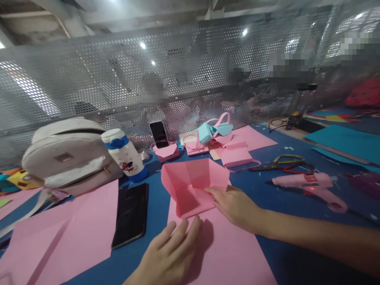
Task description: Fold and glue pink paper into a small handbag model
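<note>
A pink folded-paper box (194,194), its walls raised and its front side low, stands on a flat pink paper sheet (231,253). My right hand (237,206) grips the box at its right side, thumb and finger inside, the other fingers hidden behind the wall. Just in front of the box my left hand (175,249) hovers low over the sheet, fingers apart and holding nothing. Behind the box are small pink paper bags (237,156) with strips for handles, and a light blue paper piece (205,132).
To the right lie a pink glue gun (308,182) with a red light and scissors (286,164). On the left are a black phone (130,213), a white bottle (126,156), a white backpack (71,150) and pink sheets (71,233). A perforated metal screen (178,75) borders the blue table.
</note>
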